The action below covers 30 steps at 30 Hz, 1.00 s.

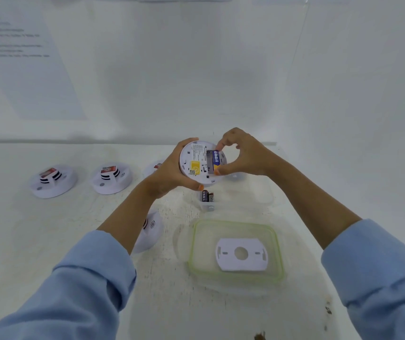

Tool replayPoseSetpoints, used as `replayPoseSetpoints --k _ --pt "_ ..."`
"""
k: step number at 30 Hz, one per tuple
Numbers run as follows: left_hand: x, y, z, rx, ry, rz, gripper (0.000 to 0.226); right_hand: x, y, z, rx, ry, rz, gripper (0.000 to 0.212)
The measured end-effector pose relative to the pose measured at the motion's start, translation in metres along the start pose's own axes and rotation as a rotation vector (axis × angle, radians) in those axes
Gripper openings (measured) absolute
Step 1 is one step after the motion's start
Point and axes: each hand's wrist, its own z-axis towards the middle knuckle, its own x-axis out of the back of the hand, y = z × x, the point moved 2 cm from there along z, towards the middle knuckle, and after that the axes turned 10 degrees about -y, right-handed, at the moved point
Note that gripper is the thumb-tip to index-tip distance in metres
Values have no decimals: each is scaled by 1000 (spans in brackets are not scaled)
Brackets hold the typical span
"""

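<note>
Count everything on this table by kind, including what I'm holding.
Smoke detectors: 5, one held
Batteries: 3, one blue
Mounting plate: 1
Green-rimmed container: 1
Small clear box: 1
Total: 11
A white shape behind the right hand is too hidden to count.

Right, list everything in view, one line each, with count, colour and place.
Held smoke detector: one, white, back toward the camera, in the left hand.
Battery: one, blue and yellow, at the detector's bay, pinched by the right hand.
Table smoke detectors: four, white, two far left, two partly behind the left arm.
Small batteries: at least two, black, in a clear tub below the hands.
Container: one, clear with green rim, front centre.
Mounting plate: one, white, inside the container.
Printed sheet: one, white, wall at left.
Table: one, white.
Hands: two, sleeves light blue, raised mid-frame.
</note>
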Motion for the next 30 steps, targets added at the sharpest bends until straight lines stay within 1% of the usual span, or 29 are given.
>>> replayPoseSetpoints --k 2,3,8,11,14,20,21,23,25,26,28,29,30 --pt "5 -1 -2 5 20 -13 105 3 0 -5 -52 -11 13 40" --pt "7 -2 -3 9 31 -10 106 4 2 -7 -92 -43 -17 40" --pt "12 -3 -3 6 61 -1 102 -17 8 -8 -265 -267 -228 49" --pt "12 -3 -2 -1 54 1 102 -32 14 -4 -311 -339 -330 51" --pt "11 -4 -1 -5 45 3 101 -45 21 1 -331 -390 -369 48" --pt "8 -7 0 -1 36 22 98 -60 31 6 -327 -390 -348 37" --pt "7 -7 0 0 35 22 98 -61 33 5 -330 -393 -321 36" --pt "8 -8 0 4 33 20 99 -58 34 2 -365 -413 -157 37" --pt "9 -8 1 5 30 19 100 -44 32 -2 -362 -371 -19 32" --pt "9 -8 1 6 29 20 100 -33 28 -3 -339 -294 13 25" --pt "9 -7 3 3 26 17 99 -12 20 -5 -275 -59 81 7" --pt "9 -7 4 0 23 11 99 -5 15 -5 -237 54 103 8" --pt "7 -6 5 -3 19 6 99 -1 10 -4 -197 124 103 12"
